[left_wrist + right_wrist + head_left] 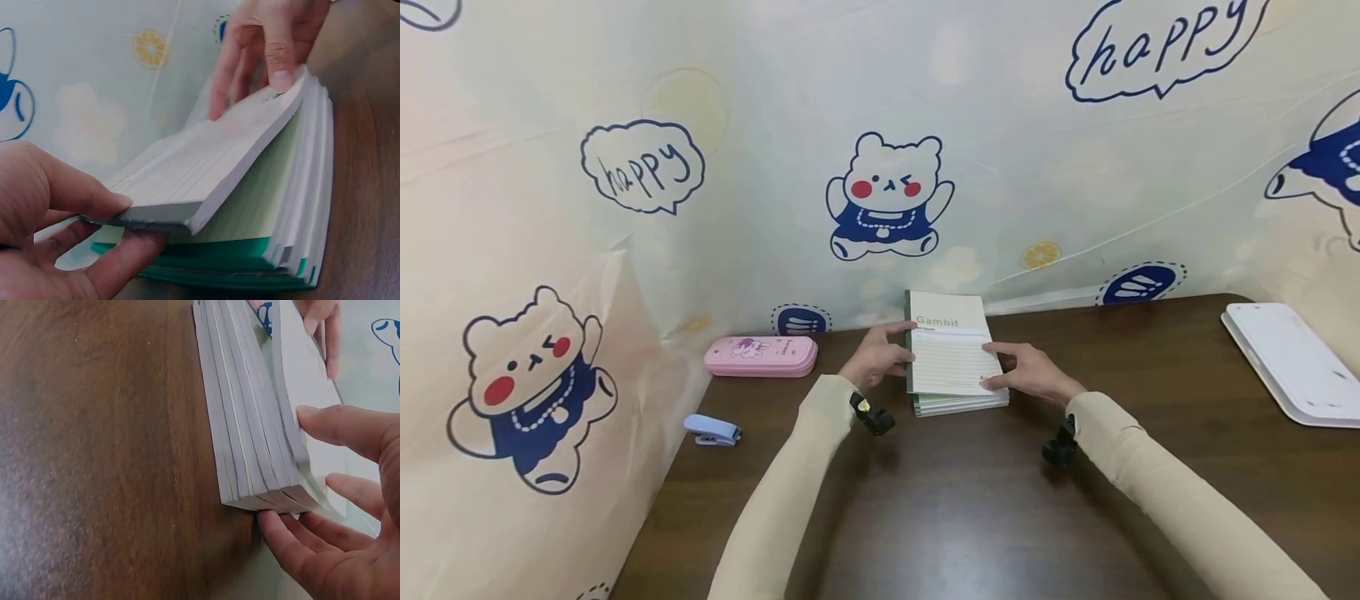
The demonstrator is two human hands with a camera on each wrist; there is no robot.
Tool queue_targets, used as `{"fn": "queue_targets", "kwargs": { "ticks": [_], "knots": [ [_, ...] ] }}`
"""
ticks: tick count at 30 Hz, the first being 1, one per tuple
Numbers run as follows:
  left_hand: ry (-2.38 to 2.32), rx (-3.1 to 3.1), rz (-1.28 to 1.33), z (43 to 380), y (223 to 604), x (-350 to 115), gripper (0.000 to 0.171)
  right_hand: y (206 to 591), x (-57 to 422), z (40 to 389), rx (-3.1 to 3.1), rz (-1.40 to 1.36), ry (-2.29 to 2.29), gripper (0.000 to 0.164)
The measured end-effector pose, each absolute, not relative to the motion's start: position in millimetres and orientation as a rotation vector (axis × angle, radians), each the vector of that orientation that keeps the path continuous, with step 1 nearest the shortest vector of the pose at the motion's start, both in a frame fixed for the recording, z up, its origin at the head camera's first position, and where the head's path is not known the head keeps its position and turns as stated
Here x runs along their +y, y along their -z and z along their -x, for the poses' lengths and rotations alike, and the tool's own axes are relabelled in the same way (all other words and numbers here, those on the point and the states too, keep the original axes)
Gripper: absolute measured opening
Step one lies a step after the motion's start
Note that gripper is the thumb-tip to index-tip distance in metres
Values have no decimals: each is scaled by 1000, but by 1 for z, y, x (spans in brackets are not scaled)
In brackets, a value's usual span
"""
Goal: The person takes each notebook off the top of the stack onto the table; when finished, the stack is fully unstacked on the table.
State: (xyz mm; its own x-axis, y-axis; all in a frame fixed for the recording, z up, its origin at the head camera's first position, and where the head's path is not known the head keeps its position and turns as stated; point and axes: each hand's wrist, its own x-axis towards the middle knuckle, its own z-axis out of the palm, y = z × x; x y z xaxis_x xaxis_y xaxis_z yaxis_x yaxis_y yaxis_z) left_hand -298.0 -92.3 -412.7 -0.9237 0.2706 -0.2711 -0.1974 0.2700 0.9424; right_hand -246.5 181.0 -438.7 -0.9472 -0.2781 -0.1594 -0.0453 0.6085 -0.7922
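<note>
A white "Gambit" notebook [952, 350] with a dark spine strip tops a stack of notebooks [962, 406]; green spines show lower in the stack in the left wrist view. My left hand [877, 358] pinches the top notebook's spine side, thumb [122, 201] above and fingers beneath. That side is raised, leaving a wedge-shaped gap over the green-spined notebook [250, 247] below. At the opposite edge, my right hand [1033, 372] holds the top notebook near its corner. Its thumb [325, 422] lies at the notebook's edge, while other fingers touch the side of the stack.
A pink pencil case [762, 357] lies at the back left, with a light-blue stapler [712, 430] nearer the table's left edge. On the right is a flat white board-like object [1296, 362]. A printed cloth [760, 200] hangs behind the brown table [925, 508].
</note>
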Motion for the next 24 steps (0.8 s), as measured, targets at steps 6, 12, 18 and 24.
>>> {"fn": "queue_targets", "kwargs": {
  "ticks": [6,12,18,24],
  "knots": [
    [-1769,2134,18,291,402,-141,71,441,184,245,2548,299,1239,69],
    [-1816,2162,92,276,385,-199,71,437,190,246,2556,307,1211,70],
    [-1758,2229,119,270,389,-223,68,435,193,246,2571,296,1199,71],
    [-1581,2331,167,264,412,-228,68,438,184,246,2567,325,1199,71]
  ]
}}
